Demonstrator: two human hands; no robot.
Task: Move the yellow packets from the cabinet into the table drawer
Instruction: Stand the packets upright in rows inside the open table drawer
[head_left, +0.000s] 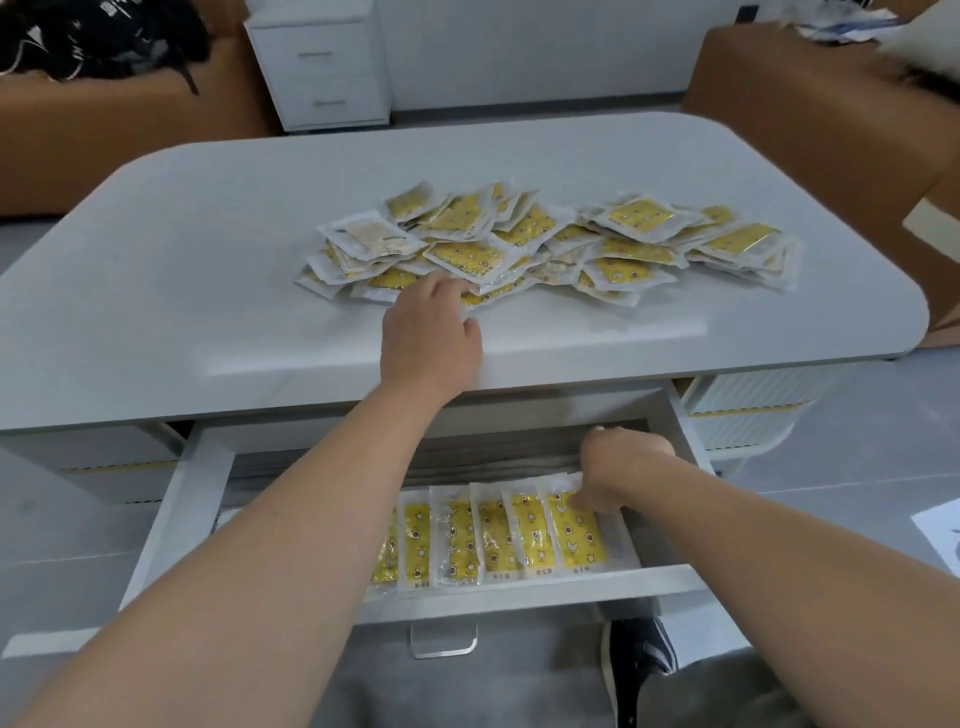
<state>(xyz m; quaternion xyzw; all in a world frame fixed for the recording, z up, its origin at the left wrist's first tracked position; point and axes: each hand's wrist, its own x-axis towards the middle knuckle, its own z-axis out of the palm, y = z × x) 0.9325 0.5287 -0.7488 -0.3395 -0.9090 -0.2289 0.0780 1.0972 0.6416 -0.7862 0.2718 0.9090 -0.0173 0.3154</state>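
A heap of yellow packets (550, 244) in clear wrappers lies on the grey table top (208, 249). My left hand (428, 332) reaches to the heap's near edge, its fingertips at a packet there; the fingers are partly hidden. Below, the table drawer (171, 519) stands pulled out, with a row of several yellow packets (493, 540) standing side by side in it. My right hand (618, 467) is inside the drawer, fingers curled down onto the rightmost packet (576, 535) of the row.
A white drawer cabinet (322, 67) stands behind the table. Brown sofas sit at the left (93, 135) and right (810, 119). A clear drawer handle (442, 642) hangs at the drawer front. My shoe (644, 654) is on the floor below.
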